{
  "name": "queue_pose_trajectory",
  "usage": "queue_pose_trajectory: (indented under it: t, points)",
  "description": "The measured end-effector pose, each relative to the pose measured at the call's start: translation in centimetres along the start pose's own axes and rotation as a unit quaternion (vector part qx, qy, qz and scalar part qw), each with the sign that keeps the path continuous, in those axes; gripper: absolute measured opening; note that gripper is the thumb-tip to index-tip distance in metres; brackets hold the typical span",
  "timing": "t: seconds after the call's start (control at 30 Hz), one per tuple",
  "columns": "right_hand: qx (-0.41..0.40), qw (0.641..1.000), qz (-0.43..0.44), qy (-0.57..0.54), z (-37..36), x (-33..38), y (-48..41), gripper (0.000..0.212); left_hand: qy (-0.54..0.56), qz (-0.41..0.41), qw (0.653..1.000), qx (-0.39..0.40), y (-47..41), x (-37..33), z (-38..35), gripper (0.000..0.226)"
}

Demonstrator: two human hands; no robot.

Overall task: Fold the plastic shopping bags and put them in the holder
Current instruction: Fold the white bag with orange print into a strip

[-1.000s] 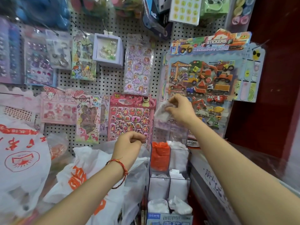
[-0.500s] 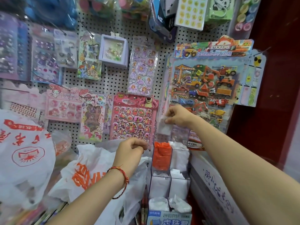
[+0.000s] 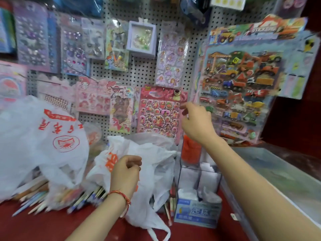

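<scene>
the pink bear sticker sheet on the pegboard has "toy" printed in its top left corner. the header of the truck sticker pack reads "stickers", though blurred. the big white plastic bag on the left bears red chinese characters, seen upside down, over a round red emblem; they are too warped to read. the smaller bag has orange print, partly behind the left hand and unreadable. the blue box on the counter shows white chinese characters, "走珠" among them.
</scene>
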State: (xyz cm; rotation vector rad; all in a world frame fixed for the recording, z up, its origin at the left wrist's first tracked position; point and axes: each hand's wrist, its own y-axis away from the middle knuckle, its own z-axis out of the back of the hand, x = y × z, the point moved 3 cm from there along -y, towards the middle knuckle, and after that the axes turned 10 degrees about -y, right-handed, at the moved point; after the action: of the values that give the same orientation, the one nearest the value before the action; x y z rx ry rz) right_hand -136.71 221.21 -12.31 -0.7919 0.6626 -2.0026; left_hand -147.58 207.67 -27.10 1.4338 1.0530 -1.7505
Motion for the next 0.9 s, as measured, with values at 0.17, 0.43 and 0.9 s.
queue_pose_trajectory:
  t: [0.17,0.43,0.9]
  points:
    - [0.155,0.943,-0.035,-0.291,-7.9,5.0,10.0,0.031,-0.061,0.056,0.993,-0.083,3.3,6.0,5.1,0.029]
    - [0.165,0.983,0.081,0.01,-17.0,4.2,19.6,0.077,-0.113,0.068,0.988,-0.085,4.3,7.1,9.5,0.033]
    - [0.166,0.964,0.028,-0.207,-7.3,4.3,18.1,0.036,-0.235,-0.107,0.963,-0.079,5.0,3.8,12.2,0.065]
